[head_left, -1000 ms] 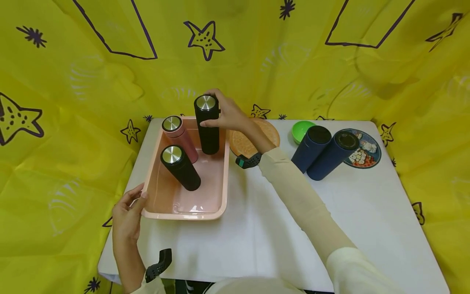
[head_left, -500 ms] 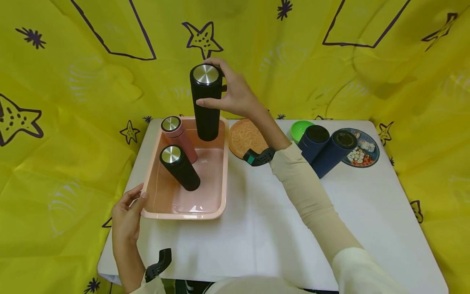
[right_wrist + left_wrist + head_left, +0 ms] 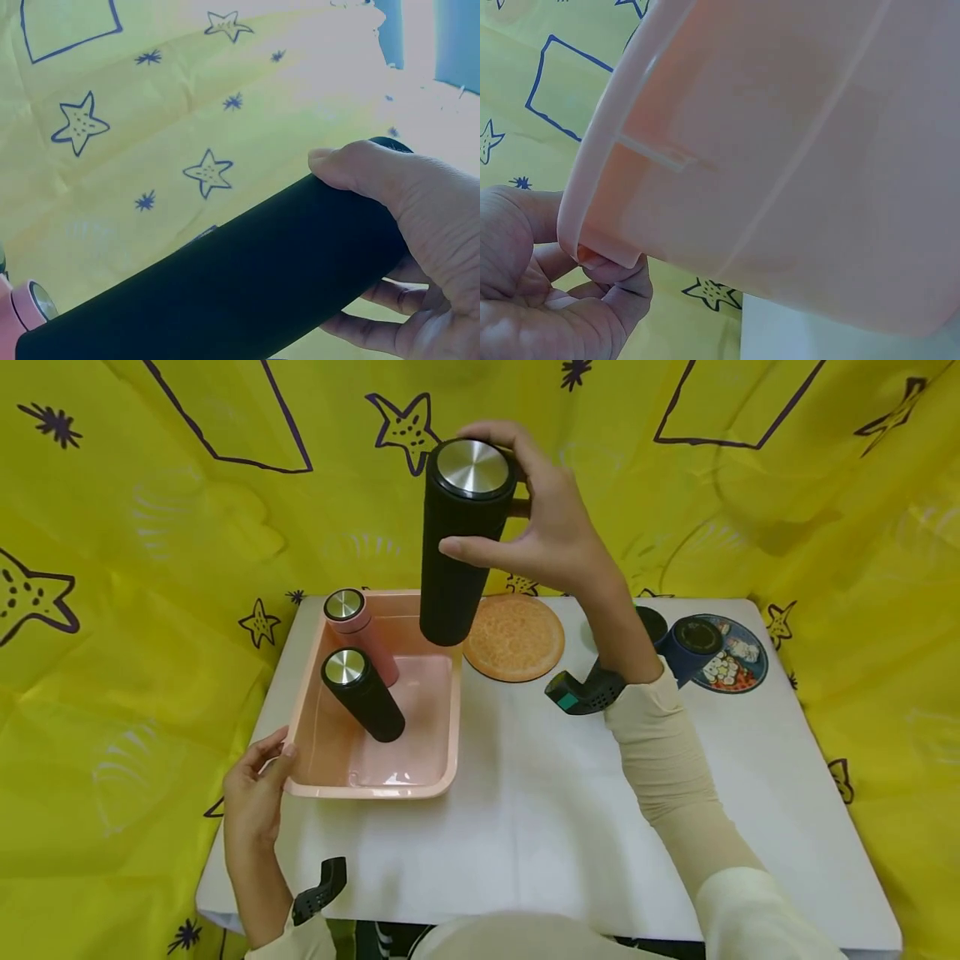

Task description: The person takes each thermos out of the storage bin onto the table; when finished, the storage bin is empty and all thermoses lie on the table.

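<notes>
My right hand (image 3: 551, 522) grips a tall black thermos flask (image 3: 461, 552) with a silver lid top, raised above the back right rim of a pink plastic tub (image 3: 448, 752). The right wrist view shows the thumb across the dark flask (image 3: 225, 262) and fingers beneath it. My left hand (image 3: 258, 785) pinches the tub's left rim near its front corner; in the left wrist view the fingers (image 3: 626, 296) curl under that rim. Inside the tub stand a pink thermos (image 3: 367, 631) and a shorter black thermos (image 3: 365, 695), both leaning in view.
Right of the tub lies a round orange-brown mat (image 3: 516, 639). Two dark blue flasks, one (image 3: 693, 647) plainly visible, stand at the right, partly behind my right forearm. A round plate with a food picture (image 3: 738, 660) lies beyond them. A yellow patterned curtain surrounds the white table (image 3: 525, 827).
My right hand has lifted the tall black thermos up out of the tub and moved it to the right. The left hand stays on the tub rim.
</notes>
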### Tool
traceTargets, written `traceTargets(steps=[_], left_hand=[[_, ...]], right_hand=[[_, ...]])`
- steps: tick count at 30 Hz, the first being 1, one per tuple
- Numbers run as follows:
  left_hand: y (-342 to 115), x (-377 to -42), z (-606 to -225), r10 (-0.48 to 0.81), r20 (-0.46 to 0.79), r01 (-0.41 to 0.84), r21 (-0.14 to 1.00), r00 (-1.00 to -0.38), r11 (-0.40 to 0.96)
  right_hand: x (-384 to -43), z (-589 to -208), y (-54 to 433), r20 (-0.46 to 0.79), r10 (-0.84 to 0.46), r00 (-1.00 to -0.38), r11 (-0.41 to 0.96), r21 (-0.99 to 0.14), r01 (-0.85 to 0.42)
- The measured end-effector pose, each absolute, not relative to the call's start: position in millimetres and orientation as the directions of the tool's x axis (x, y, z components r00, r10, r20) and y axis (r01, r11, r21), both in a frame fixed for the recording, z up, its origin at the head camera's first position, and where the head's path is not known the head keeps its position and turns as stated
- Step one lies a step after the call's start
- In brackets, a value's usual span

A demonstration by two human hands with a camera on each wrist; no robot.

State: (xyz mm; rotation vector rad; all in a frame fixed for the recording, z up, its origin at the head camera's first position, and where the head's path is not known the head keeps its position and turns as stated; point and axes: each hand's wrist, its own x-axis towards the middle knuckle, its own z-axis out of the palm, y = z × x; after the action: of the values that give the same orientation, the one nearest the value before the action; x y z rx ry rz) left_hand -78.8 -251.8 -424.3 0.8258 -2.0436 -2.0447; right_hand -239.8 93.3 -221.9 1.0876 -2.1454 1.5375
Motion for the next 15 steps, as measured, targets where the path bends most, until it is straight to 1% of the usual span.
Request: traceTargets(steps=[6,9,13,15], left_hand=[[-251,-79,-423,-0.461,-0.295,-0.299,0.952,-0.837,-0.065],[-250,-80,-423,-0.459,-0.295,-0.304,0.951,-0.838,-0.055],[-249,-81,-423,-0.461,-0.295,-0.302,0.951,-0.837,-0.06],[-249,-81,-424,-0.464,-0.295,-0.3,0.952,-0.835,-0.064]], right_hand=[[-223,-228,118,0.619,-0.404,-0.674,0.18,-0.668,-0.722],[-216,-235,131,0.641,-0.407,-0.651,0.191,-0.637,-0.746],[-209,-252,148,0.669,-0.429,-0.606,0.199,-0.585,-0.786],[-204,-261,155,0.658,-0.436,-0.614,0.212,-0.588,-0.78]])
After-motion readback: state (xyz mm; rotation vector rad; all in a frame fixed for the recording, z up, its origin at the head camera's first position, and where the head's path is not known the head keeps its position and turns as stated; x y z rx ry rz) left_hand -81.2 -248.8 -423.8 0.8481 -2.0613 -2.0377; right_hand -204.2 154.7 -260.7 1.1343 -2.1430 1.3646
